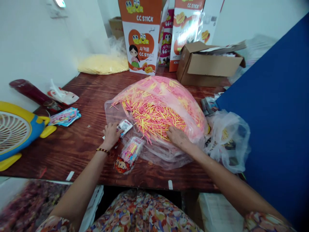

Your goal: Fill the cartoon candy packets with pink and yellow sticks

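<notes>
A big clear plastic bag point(166, 158) lies open on the table, its mouth showing a heap of thin pink and yellow sticks point(154, 119). My right hand point(178, 137) reaches into the near edge of the heap, fingers curled down and closed among the sticks; the fingertips are hidden. To the left, my left hand point(111, 134) has its fingers closed at the edge of a small printed packet point(125, 126), partly covered by the hand. Nearer to me lies a clear packet point(130, 154) with a cartoon figure and some sticks inside.
Large printed cartons point(142, 45) and an open cardboard box point(207, 66) stand at the back. A yellow-filled bag point(103, 63) lies back left. Flat printed wrappers point(65, 116) and a yellow-blue fan point(18, 132) are left. A knotted plastic bag point(228, 138) sits by the blue panel point(272, 106).
</notes>
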### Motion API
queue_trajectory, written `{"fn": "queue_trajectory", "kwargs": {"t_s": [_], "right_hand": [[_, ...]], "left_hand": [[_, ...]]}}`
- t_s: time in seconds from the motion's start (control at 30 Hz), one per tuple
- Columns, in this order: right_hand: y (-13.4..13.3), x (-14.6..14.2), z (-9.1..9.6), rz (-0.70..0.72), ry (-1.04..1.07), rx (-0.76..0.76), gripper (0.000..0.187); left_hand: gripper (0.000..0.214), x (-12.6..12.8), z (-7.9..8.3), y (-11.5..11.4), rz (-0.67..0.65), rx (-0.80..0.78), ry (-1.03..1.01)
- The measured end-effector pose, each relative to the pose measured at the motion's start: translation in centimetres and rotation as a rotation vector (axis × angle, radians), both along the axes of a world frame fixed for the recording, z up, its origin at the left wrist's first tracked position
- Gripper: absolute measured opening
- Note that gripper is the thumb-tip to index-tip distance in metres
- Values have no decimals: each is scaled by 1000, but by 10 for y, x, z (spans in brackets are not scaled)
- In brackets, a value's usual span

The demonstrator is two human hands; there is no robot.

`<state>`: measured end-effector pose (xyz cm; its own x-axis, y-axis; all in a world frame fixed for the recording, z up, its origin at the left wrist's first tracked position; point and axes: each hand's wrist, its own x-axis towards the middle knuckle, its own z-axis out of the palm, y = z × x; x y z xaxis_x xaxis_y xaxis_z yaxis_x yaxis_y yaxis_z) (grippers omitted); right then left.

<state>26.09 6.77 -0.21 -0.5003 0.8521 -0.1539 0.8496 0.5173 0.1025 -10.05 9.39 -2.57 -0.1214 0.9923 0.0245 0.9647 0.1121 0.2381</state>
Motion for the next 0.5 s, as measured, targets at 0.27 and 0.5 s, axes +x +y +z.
{"fn": "queue_trajectory", "kwargs": {"t_s": [0.27,0.5], "right_hand": [[-1,12,0,-131,202,27,21],[1,10,-2,-277,529,6,29]], "left_hand": [[25,-9,-8,11,37,65,-171],[27,-14,-9,20,17,117,-210]]}}
